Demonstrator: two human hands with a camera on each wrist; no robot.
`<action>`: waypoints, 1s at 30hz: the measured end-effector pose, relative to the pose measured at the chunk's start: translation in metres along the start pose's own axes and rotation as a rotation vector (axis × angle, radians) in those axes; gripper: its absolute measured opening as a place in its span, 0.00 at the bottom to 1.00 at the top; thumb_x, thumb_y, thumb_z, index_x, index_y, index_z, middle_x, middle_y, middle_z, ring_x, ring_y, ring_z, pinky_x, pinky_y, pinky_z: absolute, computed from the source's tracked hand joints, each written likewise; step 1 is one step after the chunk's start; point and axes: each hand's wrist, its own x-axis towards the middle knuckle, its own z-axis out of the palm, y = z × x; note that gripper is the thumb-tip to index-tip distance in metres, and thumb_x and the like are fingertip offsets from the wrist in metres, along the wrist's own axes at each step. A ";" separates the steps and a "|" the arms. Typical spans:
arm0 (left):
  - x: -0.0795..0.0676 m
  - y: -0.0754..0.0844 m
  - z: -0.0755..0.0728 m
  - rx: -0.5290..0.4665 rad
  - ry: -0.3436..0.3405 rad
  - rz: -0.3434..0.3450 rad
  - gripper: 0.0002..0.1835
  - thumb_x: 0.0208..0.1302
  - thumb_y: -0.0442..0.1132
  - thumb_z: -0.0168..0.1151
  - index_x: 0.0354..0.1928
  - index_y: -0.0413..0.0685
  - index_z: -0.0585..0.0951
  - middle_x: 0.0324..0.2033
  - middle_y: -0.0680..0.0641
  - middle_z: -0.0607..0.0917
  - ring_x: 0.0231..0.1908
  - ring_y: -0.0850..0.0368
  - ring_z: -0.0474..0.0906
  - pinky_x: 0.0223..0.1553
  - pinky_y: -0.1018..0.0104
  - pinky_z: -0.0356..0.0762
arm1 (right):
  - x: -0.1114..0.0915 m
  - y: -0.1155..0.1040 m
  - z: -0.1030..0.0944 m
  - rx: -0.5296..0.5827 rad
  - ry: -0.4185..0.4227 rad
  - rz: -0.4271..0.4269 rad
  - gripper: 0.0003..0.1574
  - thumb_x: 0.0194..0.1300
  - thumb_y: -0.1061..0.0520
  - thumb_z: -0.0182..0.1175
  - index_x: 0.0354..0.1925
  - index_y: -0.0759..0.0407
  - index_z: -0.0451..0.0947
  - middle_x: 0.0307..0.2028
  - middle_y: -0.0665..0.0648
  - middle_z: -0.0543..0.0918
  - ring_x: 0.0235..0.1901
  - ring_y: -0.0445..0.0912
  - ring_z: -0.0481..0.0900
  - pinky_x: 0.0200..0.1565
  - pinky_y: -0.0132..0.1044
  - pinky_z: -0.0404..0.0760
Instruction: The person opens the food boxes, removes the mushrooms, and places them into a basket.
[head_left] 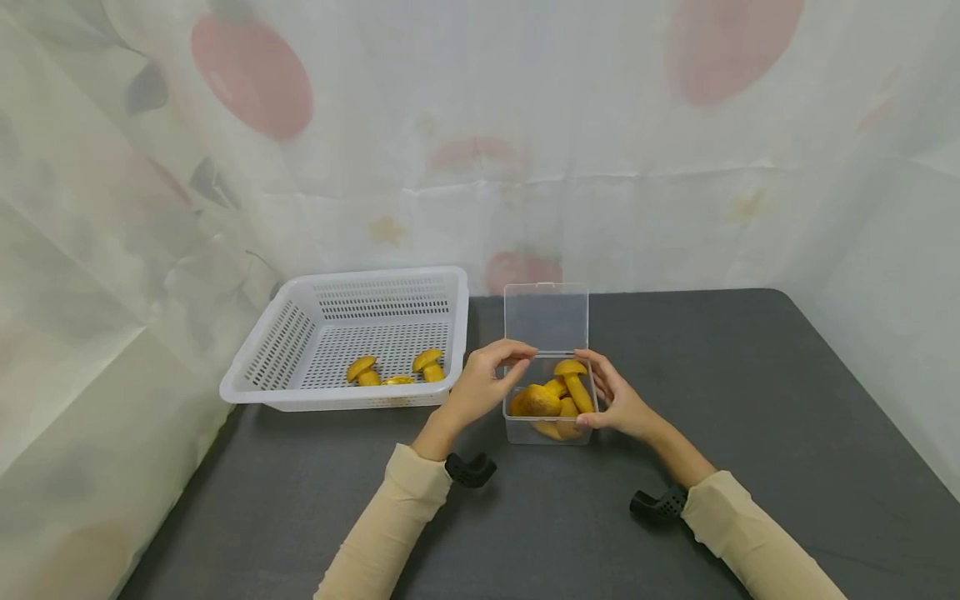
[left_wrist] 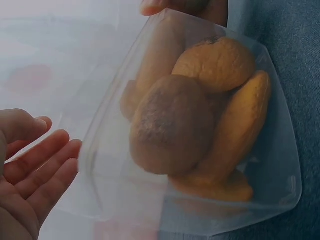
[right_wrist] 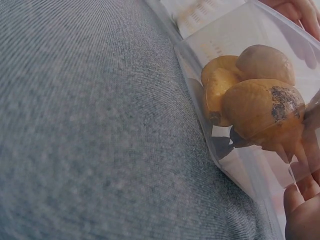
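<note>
A clear plastic box (head_left: 521, 433) stands on the table with its lid (head_left: 546, 317) raised at the back. Several yellow-brown mushrooms (head_left: 540, 402) fill it, one leaning upright by the right wall. My right hand (head_left: 622, 404) grips the box's right side, thumb at the front corner and fingers along the wall toward the back. Over the back left rim hovers my left hand (head_left: 483, 382), its fingertips close to the hinge. The left wrist view shows that hand's fingers (left_wrist: 45, 165) loosely extended beside the box, holding nothing.
Left of the box, a white perforated basket (head_left: 262, 398) holds a few more mushrooms (head_left: 429, 364). Grey cloth (head_left: 720, 400) covers the table. Printed curtains (head_left: 600, 225) hang behind it and along the sides.
</note>
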 end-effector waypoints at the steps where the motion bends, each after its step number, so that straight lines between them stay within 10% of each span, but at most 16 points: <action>1: 0.001 0.000 0.001 -0.005 -0.006 -0.003 0.12 0.68 0.33 0.57 0.50 0.35 0.81 0.46 0.40 0.85 0.47 0.49 0.84 0.51 0.65 0.84 | 0.000 0.000 0.000 0.000 0.000 -0.002 0.62 0.53 0.60 0.72 0.74 0.64 0.43 0.74 0.73 0.43 0.67 0.19 0.53 0.63 0.10 0.58; 30: 0.018 0.006 0.035 0.095 -0.126 -0.100 0.17 0.64 0.36 0.64 0.54 0.41 0.80 0.51 0.42 0.83 0.52 0.49 0.82 0.56 0.61 0.82 | 0.001 0.000 0.000 0.004 -0.020 -0.028 0.61 0.55 0.62 0.71 0.74 0.65 0.42 0.72 0.76 0.47 0.66 0.22 0.59 0.63 0.12 0.62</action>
